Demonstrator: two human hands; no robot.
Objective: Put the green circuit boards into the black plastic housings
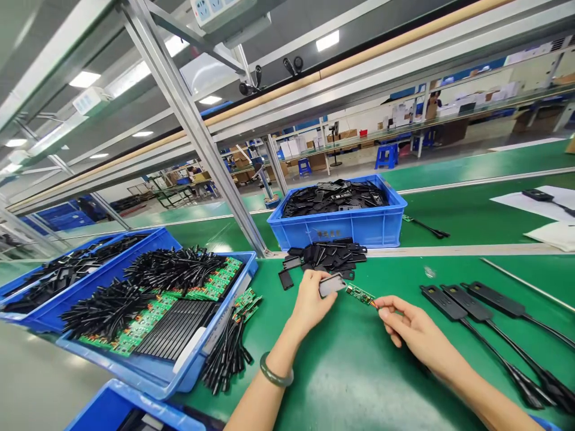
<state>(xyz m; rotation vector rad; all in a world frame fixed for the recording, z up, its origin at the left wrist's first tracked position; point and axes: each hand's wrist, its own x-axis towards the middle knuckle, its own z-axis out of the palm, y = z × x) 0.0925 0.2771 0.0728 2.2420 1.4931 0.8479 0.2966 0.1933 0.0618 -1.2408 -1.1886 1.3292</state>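
Observation:
My left hand (313, 297) is closed around a small rectangular plastic case half (333, 285), its grey inner face turned up. Just right of it, my right hand (406, 326) pinches the wired end of a green circuit board (360, 294). The board's far end points at the case half and comes very close to it; whether they touch I cannot tell. Behind my left hand lies a loose pile of black case pieces (330, 256). To the right, several closed black cases with cables (469, 302) rest on the green table.
A blue bin (336, 226) heaped with black pieces stands behind the pile. At left, a blue tray (168, 383) holds rows of cabled boards. Several loose cabled boards (230, 341) lie beside it. A metal post (197, 131) rises behind, and a thin rod (530, 284) lies far right.

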